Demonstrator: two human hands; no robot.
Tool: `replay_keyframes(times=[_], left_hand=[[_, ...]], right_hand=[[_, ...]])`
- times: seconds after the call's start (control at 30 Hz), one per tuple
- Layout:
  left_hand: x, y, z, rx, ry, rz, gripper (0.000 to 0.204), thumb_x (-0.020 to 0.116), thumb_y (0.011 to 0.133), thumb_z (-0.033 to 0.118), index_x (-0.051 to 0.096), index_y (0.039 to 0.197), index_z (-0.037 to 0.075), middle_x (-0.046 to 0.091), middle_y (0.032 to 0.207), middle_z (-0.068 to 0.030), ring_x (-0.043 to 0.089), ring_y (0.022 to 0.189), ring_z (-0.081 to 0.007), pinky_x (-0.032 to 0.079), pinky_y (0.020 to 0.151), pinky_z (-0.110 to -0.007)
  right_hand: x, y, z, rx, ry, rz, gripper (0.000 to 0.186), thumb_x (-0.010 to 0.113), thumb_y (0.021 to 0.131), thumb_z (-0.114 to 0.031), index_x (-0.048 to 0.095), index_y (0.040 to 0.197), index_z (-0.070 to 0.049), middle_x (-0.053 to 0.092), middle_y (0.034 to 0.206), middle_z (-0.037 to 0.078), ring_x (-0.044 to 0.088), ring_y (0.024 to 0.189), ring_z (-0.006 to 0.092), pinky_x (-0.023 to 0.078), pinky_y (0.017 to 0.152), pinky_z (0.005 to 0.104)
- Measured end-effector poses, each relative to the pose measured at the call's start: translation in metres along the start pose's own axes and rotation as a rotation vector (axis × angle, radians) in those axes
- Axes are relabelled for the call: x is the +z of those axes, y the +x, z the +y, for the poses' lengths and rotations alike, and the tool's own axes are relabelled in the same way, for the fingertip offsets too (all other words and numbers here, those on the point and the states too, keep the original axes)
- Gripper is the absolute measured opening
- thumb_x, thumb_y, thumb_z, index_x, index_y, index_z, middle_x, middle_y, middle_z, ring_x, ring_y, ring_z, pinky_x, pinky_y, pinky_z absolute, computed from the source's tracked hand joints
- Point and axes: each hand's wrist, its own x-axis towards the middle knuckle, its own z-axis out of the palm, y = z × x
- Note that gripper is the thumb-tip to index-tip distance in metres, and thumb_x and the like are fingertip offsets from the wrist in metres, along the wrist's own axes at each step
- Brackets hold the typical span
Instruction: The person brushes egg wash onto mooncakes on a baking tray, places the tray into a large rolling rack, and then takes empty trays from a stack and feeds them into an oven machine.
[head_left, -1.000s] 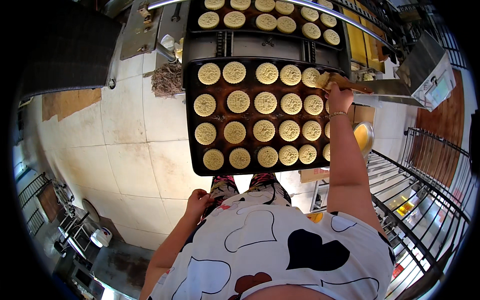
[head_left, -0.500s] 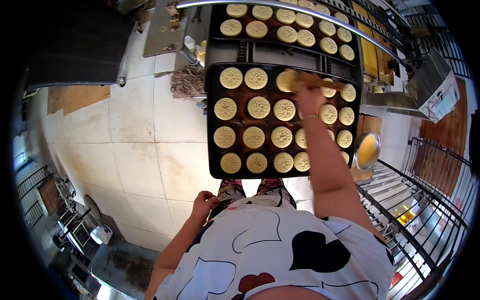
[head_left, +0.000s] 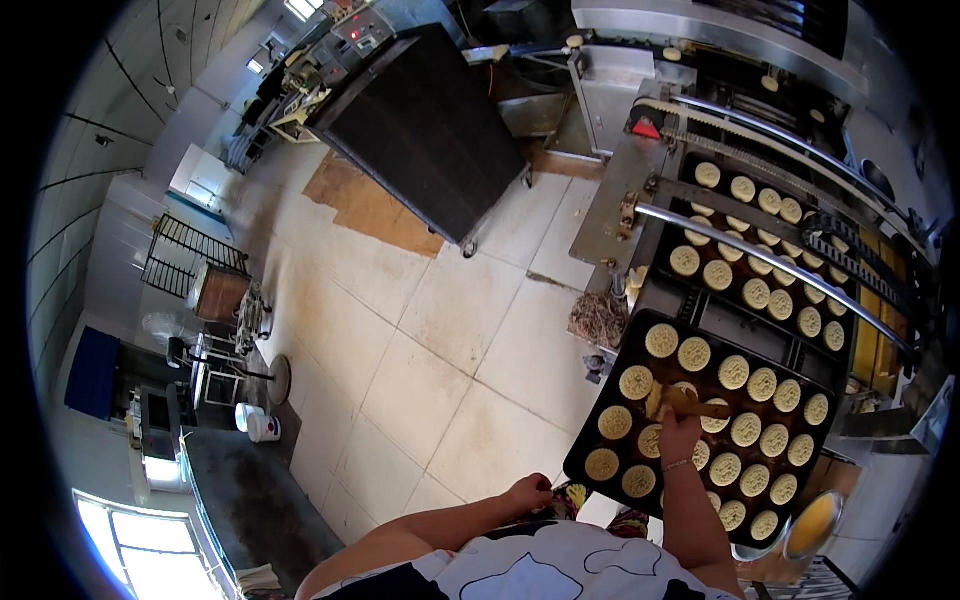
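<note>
The dark rectangular baking tray [head_left: 600, 440], filled with rows of round pale biscuits [head_left: 733, 372], is seen at the lower right, just in front of the person. Behind it a long grey metal conveyor machine [head_left: 640, 190] runs toward the upper right, with a second dark tray of biscuits [head_left: 745, 262] lying under its curved steel rails. A large black cabinet [head_left: 425, 130] stands on the pale tiled floor [head_left: 420, 350] to the left, well apart from the trays. A shallow metal bowl of yellow liquid [head_left: 812, 524] sits near the tray's lower right corner.

The right hand [head_left: 678, 432] is stretched out over the tray, closed around a wooden-handled brush [head_left: 690, 403] resting among the biscuits. The left hand [head_left: 528, 493] is held low near the body, fingers curled into a loose fist; whether anything is held cannot be told. The brush head is hard to make out.
</note>
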Motion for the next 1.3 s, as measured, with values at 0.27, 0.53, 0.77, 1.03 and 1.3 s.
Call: replay_keyframes(times=[0.27,0.53,0.77,1.03,1.3], left_hand=[[0.01,0.021,-0.042,0.032,-0.009,-0.032,0.034,0.063,0.077,0.011,0.051,0.105,-0.003,0.059,0.095,-0.0145,0.063,0.082,-0.0215,0.054,0.068,-0.032],[0.02,-0.003,0.021,0.047,0.141,-0.047,0.037,0.065,0.074,0.02,0.055,0.103,0.0,0.062,0.093,-0.0133,0.061,0.078,-0.0208,0.05,0.068,-0.032],[0.038,0.02,0.0,0.155,0.066,-0.083,0.028,0.064,0.08,0.008,0.05,0.102,-0.002,0.06,0.09,-0.0122,0.063,0.083,-0.0213,0.053,0.064,-0.031],[0.056,-0.021,0.037,0.089,0.298,-0.102,0.029,0.069,0.073,0.008,0.052,0.094,-0.003,0.06,0.085,-0.0106,0.06,0.07,-0.0166,0.05,0.058,-0.028],[0.077,-0.011,0.044,0.048,0.034,-0.169,0.028,0.059,0.079,0.001,0.046,0.104,-0.003,0.055,0.097,-0.0133,0.06,0.081,-0.02,0.053,0.071,-0.03]], right_hand=[[-0.21,0.025,0.041,0.179,-0.588,0.648,0.036,0.063,0.078,-0.023,0.059,0.089,0.011,0.065,0.078,0.023,0.064,0.07,0.0373,0.05,0.054,0.0437],[-0.098,0.013,0.062,-0.175,-0.316,0.226,0.043,0.059,0.083,-0.016,0.048,0.119,0.004,0.062,0.101,0.016,0.062,0.085,0.0232,0.051,0.066,0.0349],[-0.159,0.017,0.025,-0.097,-0.229,0.394,0.05,0.059,0.082,-0.018,0.044,0.126,0.0,0.057,0.115,0.02,0.058,0.102,0.0296,0.047,0.082,0.0346],[-0.226,0.026,0.038,0.113,-0.522,0.421,0.03,0.063,0.077,-0.022,0.061,0.095,0.001,0.065,0.084,0.019,0.064,0.077,0.0313,0.051,0.061,0.039],[-0.235,0.029,0.061,-0.006,-0.466,0.476,0.034,0.061,0.076,-0.034,0.061,0.082,0.0,0.062,0.074,0.023,0.061,0.071,0.0395,0.05,0.064,0.046]])
